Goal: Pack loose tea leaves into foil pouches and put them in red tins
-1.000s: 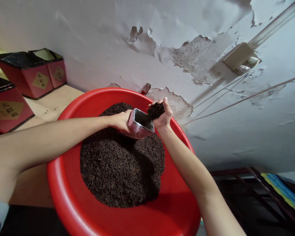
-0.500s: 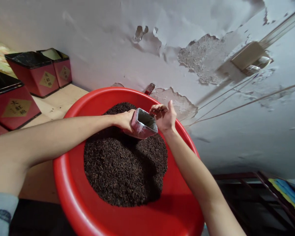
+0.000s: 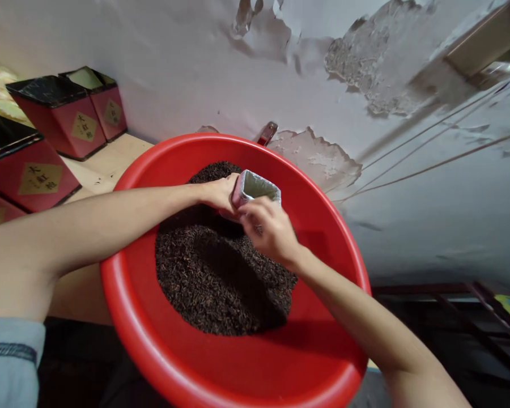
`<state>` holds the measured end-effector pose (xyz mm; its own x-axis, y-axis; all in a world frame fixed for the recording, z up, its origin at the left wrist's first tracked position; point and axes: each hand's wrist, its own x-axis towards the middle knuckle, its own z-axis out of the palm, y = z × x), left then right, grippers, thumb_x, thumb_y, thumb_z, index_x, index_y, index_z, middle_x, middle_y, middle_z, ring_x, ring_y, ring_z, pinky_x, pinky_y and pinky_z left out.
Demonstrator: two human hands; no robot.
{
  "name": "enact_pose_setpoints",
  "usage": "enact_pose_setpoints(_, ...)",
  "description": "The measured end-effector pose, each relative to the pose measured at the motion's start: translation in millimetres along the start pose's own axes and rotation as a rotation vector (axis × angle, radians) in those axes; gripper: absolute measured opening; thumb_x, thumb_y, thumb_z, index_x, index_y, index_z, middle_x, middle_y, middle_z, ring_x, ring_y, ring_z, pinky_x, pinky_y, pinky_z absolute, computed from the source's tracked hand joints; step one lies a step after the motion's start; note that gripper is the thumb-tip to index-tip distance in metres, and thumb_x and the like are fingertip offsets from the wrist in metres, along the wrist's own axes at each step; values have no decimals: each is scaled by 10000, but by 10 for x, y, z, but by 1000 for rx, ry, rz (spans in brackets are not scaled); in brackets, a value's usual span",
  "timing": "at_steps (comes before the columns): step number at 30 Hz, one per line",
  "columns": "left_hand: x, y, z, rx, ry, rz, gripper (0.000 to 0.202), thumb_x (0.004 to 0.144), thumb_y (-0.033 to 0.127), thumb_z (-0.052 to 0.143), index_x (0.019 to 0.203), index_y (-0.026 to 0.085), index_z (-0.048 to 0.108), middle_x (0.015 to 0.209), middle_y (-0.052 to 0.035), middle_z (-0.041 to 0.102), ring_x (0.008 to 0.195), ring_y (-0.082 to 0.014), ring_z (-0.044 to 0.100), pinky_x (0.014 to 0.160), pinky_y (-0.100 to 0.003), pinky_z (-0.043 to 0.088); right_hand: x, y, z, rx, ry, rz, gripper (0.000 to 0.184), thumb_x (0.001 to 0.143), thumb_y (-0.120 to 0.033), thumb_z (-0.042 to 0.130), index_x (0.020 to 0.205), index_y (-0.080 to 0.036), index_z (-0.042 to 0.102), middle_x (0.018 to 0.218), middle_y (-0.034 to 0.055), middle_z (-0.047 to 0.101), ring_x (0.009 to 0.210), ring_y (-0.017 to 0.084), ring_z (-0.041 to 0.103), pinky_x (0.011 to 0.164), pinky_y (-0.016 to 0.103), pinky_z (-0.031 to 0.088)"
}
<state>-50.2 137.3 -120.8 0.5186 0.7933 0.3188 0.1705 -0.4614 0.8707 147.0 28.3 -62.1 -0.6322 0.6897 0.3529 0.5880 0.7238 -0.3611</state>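
A small tin with a pale plastic liner (image 3: 261,186) is held by my left hand (image 3: 223,192), wrapped round its left side. The tin's open mouth tilts up towards me over a big red plastic tub (image 3: 153,351). My right hand (image 3: 272,229) is at the tin's near rim, its fingers curled and slightly blurred. Whether they pinch the liner or something else is hidden. Below both hands, a heap of dark loose tea leaves (image 3: 195,283) covers the tub's bottom, with a shadow across it.
Several larger red tins with gold diamond labels, one near (image 3: 42,175) and one farther back (image 3: 79,127), stand on a wooden tabletop (image 3: 106,164) at left. Behind the tub rises a wall (image 3: 174,73) with peeling paint. Cords (image 3: 429,170) run along it at right.
My right hand has come from the tin's right side to its near rim, and its fingers have curled in. The left hand still holds the tin. The view has shifted a little.
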Motion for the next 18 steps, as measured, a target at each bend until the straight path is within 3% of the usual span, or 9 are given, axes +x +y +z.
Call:
enact_pose_setpoints(3, -14, 47, -6, 11, -55, -57, 1056, 420, 245, 895, 1392, 148, 495, 1254, -131, 636, 1208, -388, 602, 1087, -469, 473, -201, -112, 398, -4, -388, -136, 663, 921, -646, 600, 1428, -219, 574, 1414, 208, 563, 1300, 378, 540, 1044, 602, 475)
enact_pose_setpoints(5, -24, 99, -10, 42, -67, -71, 1079, 421, 266, 906, 1403, 158, 474, 1300, -131, 609, 1243, -393, 586, 1091, -466, 481, -266, -162, 625, -30, -499, -160, 1000, 812, -783, 637, 1577, -186, 399, 1592, 274, 355, 1437, 464, 389, 1073, 680, 426)
enact_pose_setpoints(6, -29, 126, -11, 57, -76, -71, 1076, 427, 276, 912, 1401, 164, 470, 1305, -126, 603, 1254, -392, 581, 1087, -464, 488, -282, -184, 706, -43, -509, -159, 1072, 785, -814, 635, 1603, -182, 351, 1630, 291, 273, 1462, 493, 335, 1074, 707, 410)
enact_pose_setpoints(8, -39, 169, -12, 75, -95, -63, 1051, 444, 295, 918, 1387, 171, 471, 1279, -110, 609, 1259, -387, 580, 1080, -467, 495, -299, -229, 795, -78, -489, -163, 975, 828, -772, 625, 1575, -188, 399, 1632, 281, 264, 1443, 500, 347, 1058, 704, 430)
enact_pose_setpoints(12, -55, 184, -19, 123, -77, -64, 1074, 450, 334, 930, 1391, 150, 447, 1329, -129, 575, 1295, -378, 558, 1119, -493, 465, -334, -294, 771, -160, -440, -223, 512, 882, -450, 698, 1329, -209, 631, 1443, 159, 516, 1266, 394, 532, 1023, 571, 532)
enact_pose_setpoints(18, -50, 179, -37, 144, -74, -49, 1129, 434, 339, 958, 1407, 133, 425, 1433, -172, 510, 1371, -366, 507, 1199, -482, 387, -293, -171, 726, -29, -418, -247, 443, 800, -261, 769, 1231, -299, 671, 1306, 67, 615, 1111, 298, 650, 939, 426, 609)
